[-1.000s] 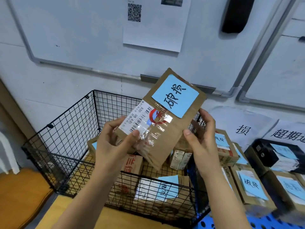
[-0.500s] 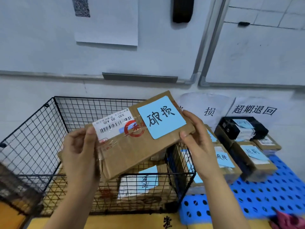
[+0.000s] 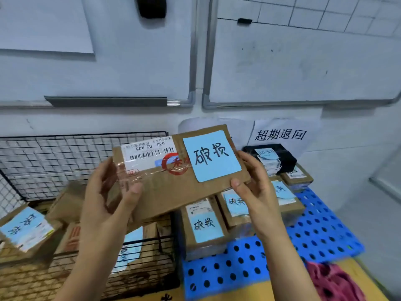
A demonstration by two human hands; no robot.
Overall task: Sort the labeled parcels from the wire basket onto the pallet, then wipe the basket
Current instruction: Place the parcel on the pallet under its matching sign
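Observation:
I hold a flat brown cardboard parcel (image 3: pixel 169 187) with a blue note reading 破损 and a white barcode label, raised between the black wire basket (image 3: pixel 43 161) and the blue pallet (image 3: pixel 321 231). My left hand (image 3: pixel 106 196) grips its left end, thumb on the taped face. My right hand (image 3: pixel 256 187) pinches its right edge. Several labelled parcels lie in the basket, one at the left (image 3: pixel 23 231). On the pallet, brown parcels with blue notes (image 3: pixel 204 227) stand in a row beside a black box (image 3: pixel 273 157).
A white sign reading 超期退回 (image 3: pixel 280 134) hangs on the wall behind the black box. A pink cloth (image 3: pixel 332 281) lies at the lower right on the yellow surface. Whiteboards cover the wall above. The pallet's front holes show bare blue plastic.
The parcel has turned from steeply tilted to nearly level and moved right, toward the pallet. My view has swung right, so the pallet and cloth now show more.

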